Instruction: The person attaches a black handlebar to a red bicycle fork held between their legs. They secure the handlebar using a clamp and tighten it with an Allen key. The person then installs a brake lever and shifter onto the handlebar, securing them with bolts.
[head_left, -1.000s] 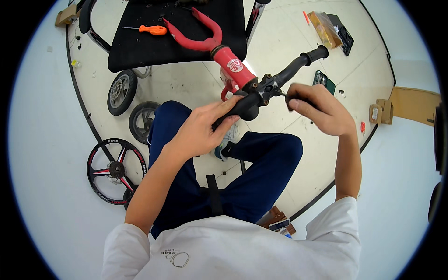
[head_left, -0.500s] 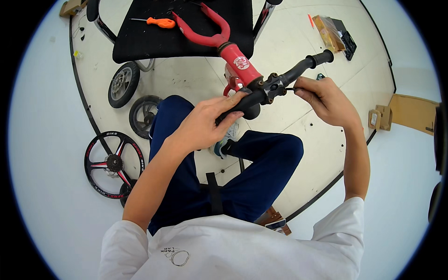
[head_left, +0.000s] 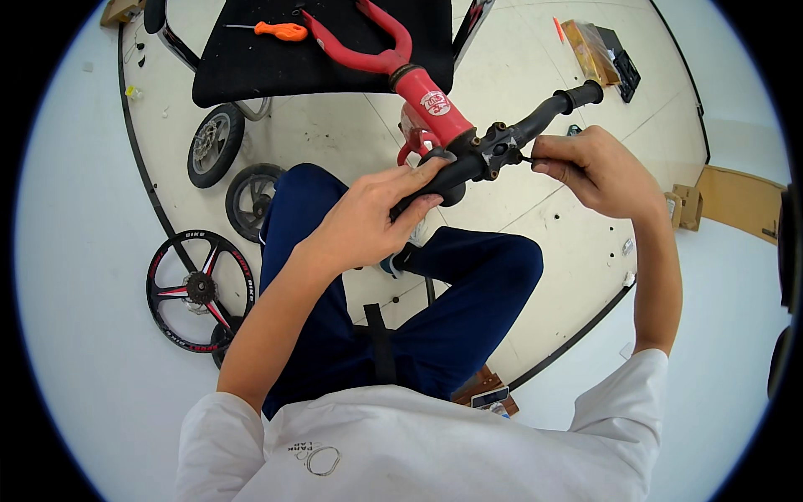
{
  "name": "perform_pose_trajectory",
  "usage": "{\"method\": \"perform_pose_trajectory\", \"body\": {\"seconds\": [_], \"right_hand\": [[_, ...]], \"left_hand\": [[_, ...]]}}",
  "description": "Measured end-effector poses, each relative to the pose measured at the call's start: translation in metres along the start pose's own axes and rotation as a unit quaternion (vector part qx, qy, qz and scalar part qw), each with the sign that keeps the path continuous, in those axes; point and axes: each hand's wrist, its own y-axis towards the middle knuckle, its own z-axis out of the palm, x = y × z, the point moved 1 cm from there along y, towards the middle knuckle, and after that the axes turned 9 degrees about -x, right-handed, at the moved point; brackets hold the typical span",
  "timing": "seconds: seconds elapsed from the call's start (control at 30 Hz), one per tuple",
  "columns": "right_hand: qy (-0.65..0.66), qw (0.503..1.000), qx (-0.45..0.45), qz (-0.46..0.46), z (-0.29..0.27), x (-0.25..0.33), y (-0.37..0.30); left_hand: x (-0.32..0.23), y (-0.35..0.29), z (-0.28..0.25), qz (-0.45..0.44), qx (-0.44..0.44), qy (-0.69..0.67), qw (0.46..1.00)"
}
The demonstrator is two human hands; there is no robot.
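Note:
A black handlebar (head_left: pixel 544 121) lies across the red bike head tube and fork (head_left: pixel 425 102), joined by a black stem clamp (head_left: pixel 499 152) with small bolts. My left hand (head_left: pixel 361 216) wraps round the bar's left side, thumb and fingers closed on it. On the other side of the clamp, my right hand (head_left: pixel 600 174) pinches a thin dark hex key (head_left: pixel 526 159), whose tip meets the clamp's right side. Most of the key is hidden by my fingers. The fork's legs rest on a black chair seat (head_left: pixel 242 74).
An orange-handled screwdriver (head_left: pixel 283 32) lies on the seat. Two small wheels (head_left: pixel 216 145) and a larger spoked wheel (head_left: pixel 201 289) are at the left. Far right are a black tool case (head_left: pixel 626 77) and cardboard boxes (head_left: pixel 689 207). A phone (head_left: pixel 490 397) lies behind my leg.
My right hand has tilted, with its wrist and forearm swung outward to the right, while the key stays at the clamp. My left hand keeps its hold; the whole view has shifted slightly.

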Motion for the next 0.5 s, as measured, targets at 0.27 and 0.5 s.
{"method": "perform_pose_trajectory", "body": {"seconds": [0.27,0.5], "right_hand": [[0.062,0.993,0.096,-0.03,-0.015,-0.009,0.025],[0.001,0.973,0.228,-0.042,-0.024,0.013,0.055]], "left_hand": [[0.004,-0.001,-0.004,0.001,-0.008,-0.024,1.0],[0.006,-0.006,-0.02,-0.048,0.038,-0.022,0.998]]}}
